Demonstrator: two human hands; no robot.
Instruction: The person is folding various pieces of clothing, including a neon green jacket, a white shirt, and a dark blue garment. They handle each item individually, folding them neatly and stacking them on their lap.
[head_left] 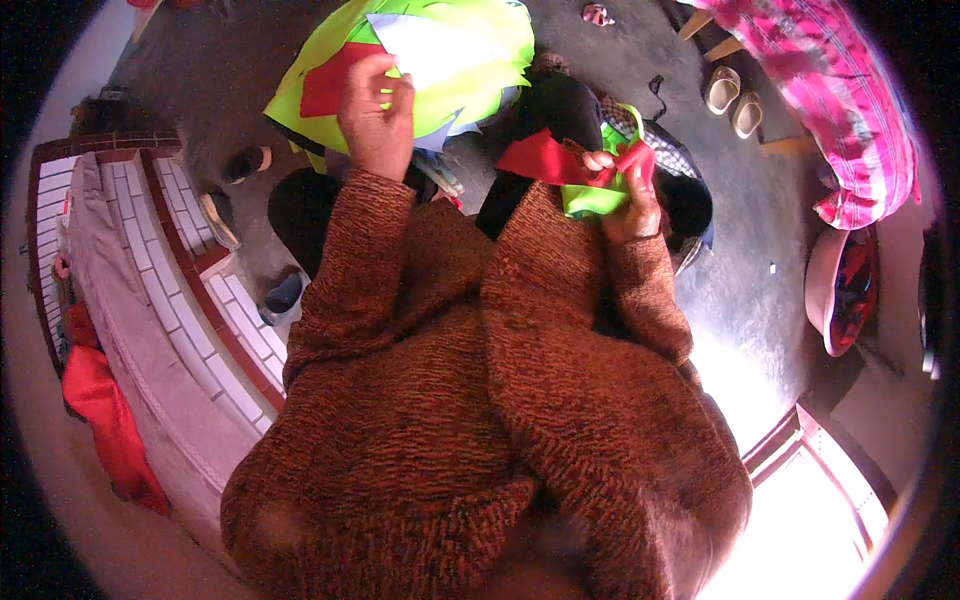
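My right hand (634,208) is closed on strips of red and bright green cloth (592,200), gathered between thumb and fingers above my right knee. A red end of the cloth (535,158) sticks out to the left. Raised at the left, my left hand (378,125) has its fingers curled in toward the thumb. Whatever lies between those fingertips is too small to make out. Beyond the left hand lies a heap of yellow-green cloth pieces (480,50), with a red piece (325,88) and pale ones among them, the middle bright with glare.
Loose shoes (248,163) lie on the dark floor at left, beside a white-tiled step (150,240). Pale slip-on shoes (735,100) stand at far right near a pink checked cloth (820,90). A pink basin (825,290) leans at right. Red cloth (110,425) hangs at left.
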